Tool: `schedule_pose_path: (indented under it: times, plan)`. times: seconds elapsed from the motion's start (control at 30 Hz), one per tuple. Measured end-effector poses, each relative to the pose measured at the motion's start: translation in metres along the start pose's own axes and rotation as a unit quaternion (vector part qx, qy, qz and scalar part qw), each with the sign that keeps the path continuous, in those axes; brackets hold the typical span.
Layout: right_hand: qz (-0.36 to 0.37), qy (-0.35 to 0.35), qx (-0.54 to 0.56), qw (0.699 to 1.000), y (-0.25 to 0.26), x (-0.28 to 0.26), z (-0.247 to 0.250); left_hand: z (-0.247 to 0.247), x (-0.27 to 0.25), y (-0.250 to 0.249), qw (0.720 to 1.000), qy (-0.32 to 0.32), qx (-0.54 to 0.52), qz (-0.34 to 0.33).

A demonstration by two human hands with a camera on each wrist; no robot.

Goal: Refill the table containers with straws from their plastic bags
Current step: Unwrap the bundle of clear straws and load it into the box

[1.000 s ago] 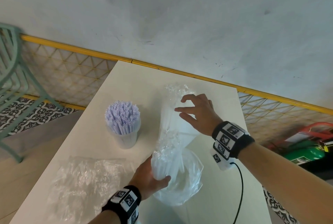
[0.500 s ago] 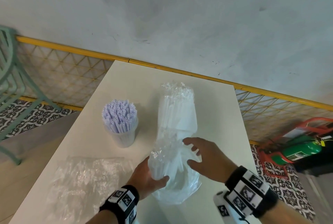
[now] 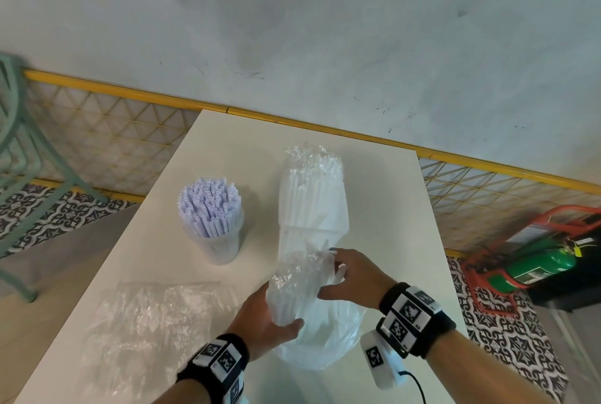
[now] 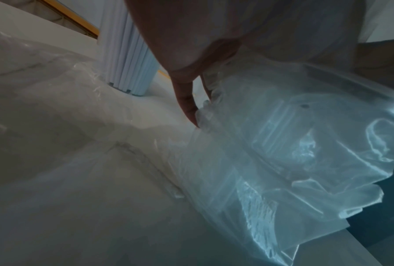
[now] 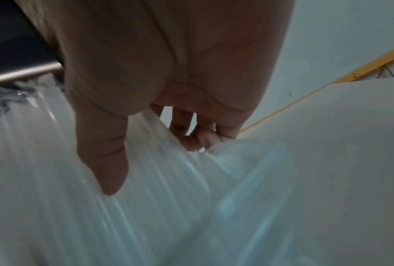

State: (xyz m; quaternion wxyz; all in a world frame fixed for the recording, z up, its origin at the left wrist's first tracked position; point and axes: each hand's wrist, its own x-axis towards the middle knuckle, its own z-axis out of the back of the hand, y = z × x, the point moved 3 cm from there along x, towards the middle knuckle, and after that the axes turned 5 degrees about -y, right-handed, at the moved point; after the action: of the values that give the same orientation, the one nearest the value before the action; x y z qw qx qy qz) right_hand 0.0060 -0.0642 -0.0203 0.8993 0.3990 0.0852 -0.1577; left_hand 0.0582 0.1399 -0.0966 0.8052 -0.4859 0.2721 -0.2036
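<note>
Left hand (image 3: 260, 316) grips the near bundle of white straws (image 3: 289, 296) through its clear bag (image 3: 325, 338), thumb and fingers curled round the lower end, propping it upright-ish near the table's (image 3: 383, 195) front edge — my read: it's an anchor so the other hand can work the plastic. Right hand (image 3: 353, 277) sits at the bundle's top, right side; fingers (image 5: 191, 138) curled onto the crinkled film, thumb (image 5: 105, 162) spread apart against the bag wall, so a loose pinch on the plastic, not on the straws themselves. Likely peeling the bag open or down to free the straws; can't tell if the mouth is already open. Second bagged bundle (image 3: 312, 195) lies flat mid-table, pointing toward the far edge, just beyond the held one. Container (image 3: 214, 241) left of centre is packed with lilac straws (image 3: 209, 205), looks done. Empty crumpled bag (image 3: 146, 322) lies flat at the front-left corner. No empty container for the white straws in view. Risk: thin film slips, loose straws fan out and spill when the bag comes off.
</note>
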Motion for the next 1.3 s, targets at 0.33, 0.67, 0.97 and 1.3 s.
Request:
schedule_pose_path:
  times: [0.33, 0.67, 0.97, 1.3]
  plan:
    - [-0.03, -0.112, 0.115, 0.987, -0.007, -0.003, -0.004, 0.001, 0.001, -0.001, 0.999, -0.026, -0.025, 0.023]
    - [0.012, -0.127, 0.098, 0.987, 0.002, -0.012, -0.002, 0.001, 0.002, 0.001, 0.998, -0.039, -0.031, 0.04]
    - [0.037, -0.154, 0.087, 0.984, 0.041, -0.011, 0.053, 0.001, 0.004, 0.003, 0.998, -0.034, -0.026, 0.042]
    - [0.16, -0.196, 0.122, 0.96, 0.132, -0.008, 0.155, 0.001, 0.005, 0.005, 0.999, -0.03, -0.016, 0.037]
